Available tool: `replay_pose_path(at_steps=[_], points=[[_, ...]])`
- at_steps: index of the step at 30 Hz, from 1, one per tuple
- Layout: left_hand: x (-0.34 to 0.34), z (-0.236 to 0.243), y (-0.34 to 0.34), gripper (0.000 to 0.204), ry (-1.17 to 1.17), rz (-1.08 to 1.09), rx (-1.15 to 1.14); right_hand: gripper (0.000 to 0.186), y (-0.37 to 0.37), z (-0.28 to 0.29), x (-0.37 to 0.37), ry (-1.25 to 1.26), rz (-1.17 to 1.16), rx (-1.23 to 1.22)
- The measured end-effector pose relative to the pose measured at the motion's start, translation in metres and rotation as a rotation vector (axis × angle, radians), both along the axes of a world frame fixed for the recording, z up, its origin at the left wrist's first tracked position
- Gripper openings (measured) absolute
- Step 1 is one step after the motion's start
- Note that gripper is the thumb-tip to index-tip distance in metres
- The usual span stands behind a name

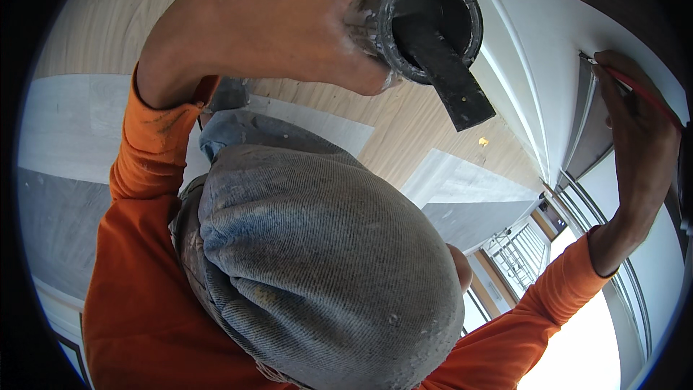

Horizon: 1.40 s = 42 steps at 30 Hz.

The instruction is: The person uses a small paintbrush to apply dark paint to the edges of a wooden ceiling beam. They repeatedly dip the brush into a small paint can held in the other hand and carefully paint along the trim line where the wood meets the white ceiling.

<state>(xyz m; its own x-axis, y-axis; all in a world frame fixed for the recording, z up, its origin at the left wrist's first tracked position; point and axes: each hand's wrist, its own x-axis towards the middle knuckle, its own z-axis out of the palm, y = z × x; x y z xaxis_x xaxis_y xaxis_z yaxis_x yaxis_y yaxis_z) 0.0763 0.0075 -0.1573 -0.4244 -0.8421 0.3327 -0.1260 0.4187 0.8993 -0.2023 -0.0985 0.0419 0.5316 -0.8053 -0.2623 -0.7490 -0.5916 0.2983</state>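
My left hand [274, 25] is wrapped round a black, paint-specked cylindrical container [367, 18] at the top middle, its open mouth tilted toward the camera. A dark flat strip [462, 97] lies in the mouth and sticks out over the rim. At the far right, my right hand [635, 133] is closed on a slim red-handled tool [635, 83], probably a brush, whose tip touches the white wall surface [548, 22] beside a narrow dark recess. Orange sleeves cover both forearms. My bent knee in dusty grey denim [325, 245] fills the lower middle.
Wood-look flooring [390, 137] is partly covered by pale and grey sheets [462, 180]. A small yellow scrap [484, 141] lies on it. White moulding [530, 94] runs along the right. A metal railing or frame [516, 256] and a bright opening show at the lower right.
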Motion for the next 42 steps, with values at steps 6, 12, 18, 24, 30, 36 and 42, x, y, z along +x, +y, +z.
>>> replay_pose_path(at_steps=[6,12,18,24,30,36,42], points=[[0.0,0.003,0.002,0.082,-0.029,0.008,0.023,0.023,0.0,0.0,-0.002,0.036,0.164,-0.036],[0.0,-0.001,0.0,0.083,-0.019,-0.017,-0.005,0.023,0.007,0.005,-0.004,0.104,0.176,-0.02],[0.004,0.002,0.002,0.082,-0.03,-0.027,0.027,0.024,0.01,0.005,-0.009,-0.033,0.357,0.003],[-0.001,-0.004,-0.001,0.081,-0.077,-0.015,0.106,0.023,0.028,0.009,-0.029,-0.119,0.273,-0.091],[-0.001,0.013,0.001,0.08,-0.013,-0.011,0.108,0.022,0.021,0.019,-0.041,-0.123,0.416,-0.194],[-0.008,0.022,-0.005,0.081,-0.022,-0.011,0.102,0.022,0.011,0.026,-0.044,-0.111,0.434,-0.24],[-0.009,0.02,-0.008,0.083,-0.068,-0.046,0.124,0.021,0.008,0.022,-0.047,-0.1,0.405,-0.261]])
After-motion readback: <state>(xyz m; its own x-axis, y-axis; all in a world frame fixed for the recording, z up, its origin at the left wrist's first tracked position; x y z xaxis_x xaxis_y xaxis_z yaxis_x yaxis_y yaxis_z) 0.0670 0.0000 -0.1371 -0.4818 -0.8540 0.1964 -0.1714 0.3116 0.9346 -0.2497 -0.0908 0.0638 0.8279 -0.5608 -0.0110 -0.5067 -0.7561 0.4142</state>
